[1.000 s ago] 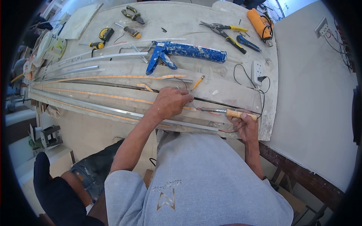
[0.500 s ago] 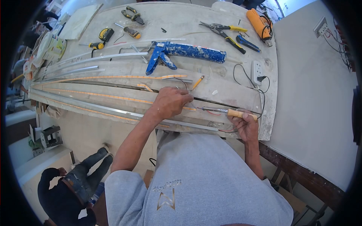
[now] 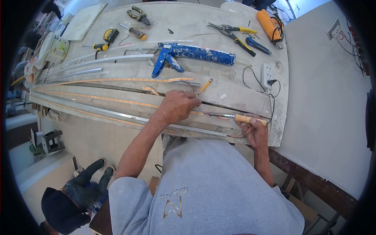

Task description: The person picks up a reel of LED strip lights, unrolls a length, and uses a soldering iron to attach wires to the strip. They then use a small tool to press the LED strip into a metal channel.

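My right hand (image 3: 255, 128) is wrapped round the wooden handle of a soldering iron (image 3: 225, 116), whose metal tip points left. The tip is close to the end of an orange LED strip (image 3: 129, 102) lying on the worktable (image 3: 279, 129). Over that strip, my left hand (image 3: 179, 105) has its fingers pressed together, near a thin wire; what they pinch is too small to name. A pencil (image 3: 206, 86) lies just beyond my left hand. An aluminium profile (image 3: 137, 118) runs along the near edge, with red and dark wires at its right end.
Beyond my hands lie a blue caulking gun (image 3: 196, 54), snips (image 3: 235, 35), a blue cutter (image 3: 258, 45), pliers (image 3: 138, 16) and a tape measure (image 3: 110, 36). A power strip (image 3: 267, 75) sits at the right, its cord trailing near the iron. Another person (image 3: 70, 207) is at lower left.
The soldering iron has shifted very slightly to the left and its tip has dipped a little. My left hand stays in place. The other person at lower left has changed posture.
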The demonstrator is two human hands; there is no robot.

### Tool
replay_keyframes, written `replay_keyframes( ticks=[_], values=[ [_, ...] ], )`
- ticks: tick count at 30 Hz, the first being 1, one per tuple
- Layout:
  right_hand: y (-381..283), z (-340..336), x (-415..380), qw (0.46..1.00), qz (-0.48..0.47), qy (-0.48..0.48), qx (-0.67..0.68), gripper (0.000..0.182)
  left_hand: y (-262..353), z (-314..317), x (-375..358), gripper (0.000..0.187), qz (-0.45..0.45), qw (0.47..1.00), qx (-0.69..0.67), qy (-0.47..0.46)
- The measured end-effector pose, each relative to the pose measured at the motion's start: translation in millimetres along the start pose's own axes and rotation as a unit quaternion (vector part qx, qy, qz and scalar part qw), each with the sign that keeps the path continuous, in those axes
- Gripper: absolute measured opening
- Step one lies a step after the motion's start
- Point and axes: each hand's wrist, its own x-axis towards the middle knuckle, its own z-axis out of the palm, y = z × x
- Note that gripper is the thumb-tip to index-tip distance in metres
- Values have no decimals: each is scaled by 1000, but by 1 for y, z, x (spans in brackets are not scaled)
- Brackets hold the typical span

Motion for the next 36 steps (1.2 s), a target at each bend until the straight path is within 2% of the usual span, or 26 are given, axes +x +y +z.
replay_keyframes(
  ticks=[3, 5, 26, 30, 32, 36],
  values=[
    [-1, 0, 0, 1000, 3, -2, -6, 22, 1, -1, 0, 11, -1, 1000, 0, -1],
    [1, -6, 1, 1000, 0, -24, -4, 30, 1, -1, 0, 11, -2, 1000, -1, -1],
    [-1, 3, 2, 1000, 0, -10, -18, 35, 1, -2, 0, 19, -4, 1000, 2, -18],
    [-2, 3, 2, 1000, 5, -11, -12, 35, 0, 0, 0, 18, -5, 1000, 3, -17],
    [-3, 0, 2, 1000, 13, -16, 14, 23, 0, 0, 0, 18, -5, 1000, 2, -15],
    [-4, 4, 2, 1000, 12, -6, 13, 23, 0, 0, 0, 18, -4, 1000, 0, -12]
  ],
)
